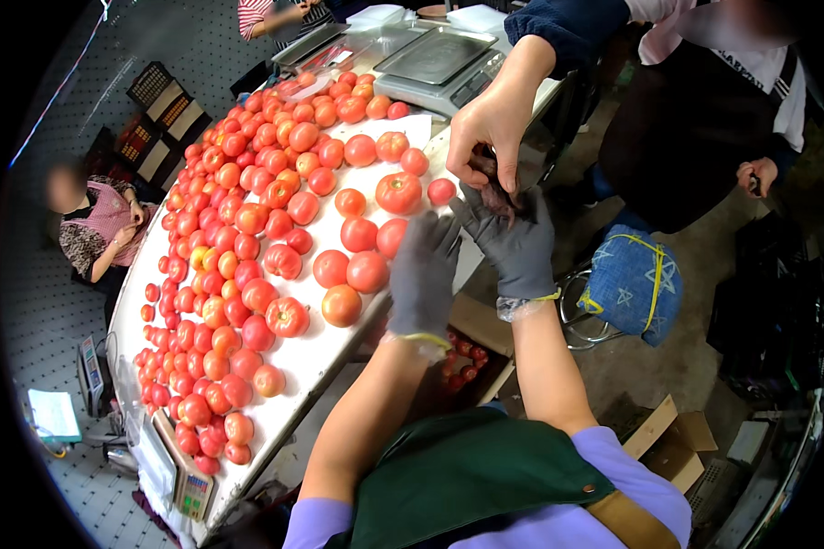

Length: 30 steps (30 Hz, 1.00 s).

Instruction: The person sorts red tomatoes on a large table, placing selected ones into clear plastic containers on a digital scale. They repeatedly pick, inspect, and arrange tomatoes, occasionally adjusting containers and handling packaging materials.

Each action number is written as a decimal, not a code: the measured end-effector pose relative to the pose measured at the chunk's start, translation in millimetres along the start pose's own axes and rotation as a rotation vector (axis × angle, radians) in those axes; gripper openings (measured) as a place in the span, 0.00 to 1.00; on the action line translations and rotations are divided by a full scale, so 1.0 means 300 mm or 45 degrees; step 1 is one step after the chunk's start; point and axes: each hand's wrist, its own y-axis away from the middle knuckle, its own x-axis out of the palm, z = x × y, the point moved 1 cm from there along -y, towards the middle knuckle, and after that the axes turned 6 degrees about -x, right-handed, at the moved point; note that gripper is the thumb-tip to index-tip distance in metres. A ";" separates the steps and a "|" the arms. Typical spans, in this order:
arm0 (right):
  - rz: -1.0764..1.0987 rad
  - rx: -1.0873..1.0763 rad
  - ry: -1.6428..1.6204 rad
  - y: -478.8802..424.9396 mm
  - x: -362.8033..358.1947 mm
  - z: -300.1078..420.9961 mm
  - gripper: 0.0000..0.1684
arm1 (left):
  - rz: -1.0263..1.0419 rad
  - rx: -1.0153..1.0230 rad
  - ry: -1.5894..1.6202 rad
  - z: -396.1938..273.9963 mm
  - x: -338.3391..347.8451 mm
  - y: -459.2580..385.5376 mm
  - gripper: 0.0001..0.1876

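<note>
My left hand (422, 278), in a dark grey glove, is held with its fingers stretched out beside the table edge, near several large tomatoes (367, 272). Nothing shows in it, and it is slightly blurred. My right hand (518, 240), gloved alike, is raised to the right of it with its fingers spread. Another person's bare hand (491, 123) reaches down from above and pinches a dark brownish, shrivelled piece (498, 202). That piece lies against my right fingers; whether they grip it is hidden.
Many tomatoes (237, 254) cover the white table (316, 350). Scales stand at its far end (439, 58) and near end (185, 473). A blue cushioned stool (632, 281) and an open cardboard box (673, 442) are on my right. People stand across the table and nearby.
</note>
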 end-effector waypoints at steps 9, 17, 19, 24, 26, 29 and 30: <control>0.091 0.293 0.100 0.072 0.030 0.055 0.31 | 0.084 0.162 0.128 0.100 0.181 -0.046 0.22; -0.090 0.338 0.052 0.135 -0.066 -0.003 0.21 | -0.175 0.294 -0.137 0.074 0.096 0.060 0.19; -0.102 0.368 0.066 0.165 -0.080 -0.058 0.21 | -0.189 0.299 -0.300 0.037 0.014 0.098 0.17; -0.164 0.456 0.302 0.258 -0.093 -0.302 0.24 | -0.345 0.269 -0.607 -0.128 -0.181 0.260 0.16; -0.080 0.563 0.297 0.311 -0.105 -0.447 0.26 | -0.460 0.370 -0.626 -0.213 -0.270 0.370 0.14; -0.157 0.713 0.382 0.411 -0.181 -0.689 0.28 | -0.402 0.302 -0.204 -0.377 -0.494 0.572 0.14; -0.089 0.783 0.364 0.451 -0.193 -0.786 0.29 | -0.436 0.296 -0.040 -0.445 -0.531 0.665 0.14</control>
